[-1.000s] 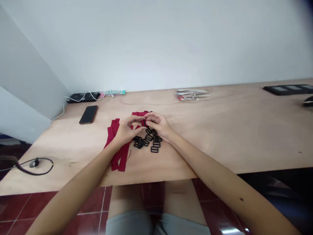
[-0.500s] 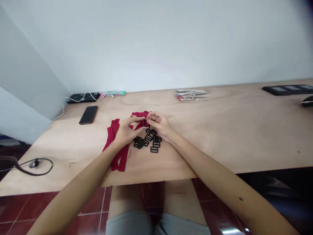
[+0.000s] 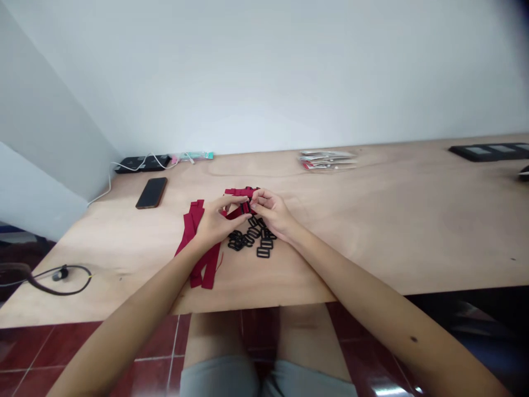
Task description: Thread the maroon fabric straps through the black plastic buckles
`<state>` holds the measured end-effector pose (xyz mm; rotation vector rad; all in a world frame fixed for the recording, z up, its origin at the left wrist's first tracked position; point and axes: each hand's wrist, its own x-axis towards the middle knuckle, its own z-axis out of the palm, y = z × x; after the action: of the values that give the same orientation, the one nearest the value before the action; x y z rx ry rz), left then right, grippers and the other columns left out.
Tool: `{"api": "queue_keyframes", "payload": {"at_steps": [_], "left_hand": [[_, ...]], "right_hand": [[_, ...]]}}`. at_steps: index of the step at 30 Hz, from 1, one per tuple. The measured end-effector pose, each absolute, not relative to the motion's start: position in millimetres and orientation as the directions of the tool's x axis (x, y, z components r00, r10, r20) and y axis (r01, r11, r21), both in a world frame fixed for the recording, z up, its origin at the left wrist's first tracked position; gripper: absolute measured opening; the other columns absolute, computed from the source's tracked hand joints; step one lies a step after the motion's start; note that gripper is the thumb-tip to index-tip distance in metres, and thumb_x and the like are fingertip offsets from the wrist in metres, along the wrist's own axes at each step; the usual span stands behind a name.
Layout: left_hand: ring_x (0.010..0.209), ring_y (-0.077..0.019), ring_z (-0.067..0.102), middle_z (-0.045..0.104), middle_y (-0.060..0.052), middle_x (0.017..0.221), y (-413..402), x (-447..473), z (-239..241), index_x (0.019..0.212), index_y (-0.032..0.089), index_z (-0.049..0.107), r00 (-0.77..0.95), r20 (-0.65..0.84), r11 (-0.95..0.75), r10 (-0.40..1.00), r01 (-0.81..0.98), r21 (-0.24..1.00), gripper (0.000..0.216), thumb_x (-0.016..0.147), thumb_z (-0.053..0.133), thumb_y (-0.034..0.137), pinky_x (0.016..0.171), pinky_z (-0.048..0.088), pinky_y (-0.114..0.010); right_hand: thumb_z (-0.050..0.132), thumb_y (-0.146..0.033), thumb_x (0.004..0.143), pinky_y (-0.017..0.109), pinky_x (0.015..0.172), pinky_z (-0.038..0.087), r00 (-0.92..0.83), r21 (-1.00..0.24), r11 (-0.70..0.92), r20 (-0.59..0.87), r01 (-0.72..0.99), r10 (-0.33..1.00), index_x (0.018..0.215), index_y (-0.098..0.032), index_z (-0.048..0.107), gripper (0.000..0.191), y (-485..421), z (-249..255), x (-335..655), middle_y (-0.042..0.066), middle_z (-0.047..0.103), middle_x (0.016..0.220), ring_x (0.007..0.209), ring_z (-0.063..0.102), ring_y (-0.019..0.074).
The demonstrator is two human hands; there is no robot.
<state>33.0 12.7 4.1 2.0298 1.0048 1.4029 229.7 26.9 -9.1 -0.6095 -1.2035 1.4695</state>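
Note:
My left hand (image 3: 217, 220) and my right hand (image 3: 273, 212) meet over the middle of the wooden table (image 3: 372, 220). Both pinch a dark red strap (image 3: 239, 212) with a small black buckle on it between their fingertips. Just below the hands lies a heap of several black plastic slide buckles (image 3: 252, 240). Several loose red straps (image 3: 198, 242) lie flat under and to the left of my left hand, and a few more red pieces (image 3: 239, 192) sit just beyond the fingers.
A black phone (image 3: 151, 192) lies face down at the left. Behind it sit a black charger box with white cables (image 3: 140, 163), a stack of packets (image 3: 326, 159) and black trays (image 3: 490, 150). A black cable (image 3: 61, 278) loops at the table's left front corner.
The hands stay pinched together on the strap; the fingers have shifted slightly as they work it. The view has moved a little.

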Motion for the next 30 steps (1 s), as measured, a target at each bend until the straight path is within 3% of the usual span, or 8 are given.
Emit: {"api": "queue_keyframes", "payload": {"at_steps": [6,11,15,18,22,27,30], "left_hand": [[0.091,-0.0221,0.074,0.083,-0.008,0.108,15,29,7,0.115,0.022,0.081,0.199,0.583,-0.616,0.788,0.288,0.734,0.038,0.082,0.091,0.038,0.085,0.061,-0.039],[0.111,-0.0263,0.076,0.081,-0.011,0.120,16,30,5,0.122,0.020,0.077,0.221,0.587,-0.625,0.779,0.189,0.758,0.044,0.082,0.090,0.036,0.102,0.062,-0.043],[0.116,-0.0276,0.075,0.080,-0.011,0.121,14,32,1,0.123,0.022,0.077,0.238,0.573,-0.619,0.784,0.238,0.748,0.043,0.084,0.089,0.035,0.104,0.061,-0.045],[0.108,-0.0257,0.076,0.080,-0.010,0.120,14,30,2,0.126,0.023,0.076,0.237,0.610,-0.654,0.756,0.309,0.690,0.042,0.086,0.086,0.032,0.098,0.062,-0.043],[0.113,-0.0272,0.073,0.079,-0.009,0.123,13,28,4,0.133,0.027,0.073,0.314,0.660,-0.726,0.682,0.394,0.563,0.045,0.088,0.080,0.022,0.099,0.061,-0.045],[0.113,-0.0268,0.072,0.079,-0.008,0.119,11,30,7,0.134,0.028,0.073,0.323,0.672,-0.726,0.667,0.484,0.488,0.041,0.094,0.072,0.021,0.102,0.060,-0.046],[0.111,-0.0269,0.072,0.080,-0.007,0.117,11,31,9,0.130,0.027,0.075,0.294,0.670,-0.706,0.681,0.508,0.494,0.036,0.094,0.075,0.026,0.101,0.060,-0.045]], "right_hand": [[0.091,-0.045,0.078,0.032,0.088,0.055,-0.259,-0.928,0.087,0.189,-0.361,0.947,0.106,-0.026,0.072,0.038,26,-9,229,0.002,0.075,0.101,0.095,0.069,0.0195],[0.096,-0.041,0.073,0.032,0.087,0.055,-0.274,-0.919,0.048,0.167,-0.392,0.947,0.105,-0.025,0.071,0.043,26,-8,231,0.001,0.074,0.094,0.089,0.069,0.0180],[0.096,-0.046,0.072,0.033,0.084,0.057,-0.280,-0.917,0.029,0.152,-0.398,0.948,0.102,-0.026,0.066,0.047,26,-9,229,0.001,0.074,0.094,0.087,0.070,0.0193],[0.097,-0.047,0.071,0.033,0.082,0.056,-0.268,-0.930,0.105,0.207,-0.351,0.941,0.101,-0.027,0.062,0.051,26,-11,226,0.001,0.074,0.098,0.088,0.069,0.0190],[0.104,-0.037,0.058,0.029,0.072,0.051,-0.278,-0.936,0.264,0.324,-0.233,0.904,0.102,-0.028,0.056,0.066,26,-14,222,-0.002,0.069,0.093,0.081,0.064,0.0172],[0.088,-0.052,0.081,0.035,0.079,0.054,-0.225,-0.923,0.367,0.384,-0.116,0.896,0.091,-0.024,0.065,0.037,27,-14,220,0.002,0.068,0.090,0.085,0.064,0.0206],[0.082,-0.056,0.086,0.038,0.091,0.055,-0.201,-0.912,0.383,0.406,-0.143,0.891,0.089,-0.023,0.071,0.035,28,-11,222,0.005,0.072,0.100,0.097,0.067,0.0234]]}}
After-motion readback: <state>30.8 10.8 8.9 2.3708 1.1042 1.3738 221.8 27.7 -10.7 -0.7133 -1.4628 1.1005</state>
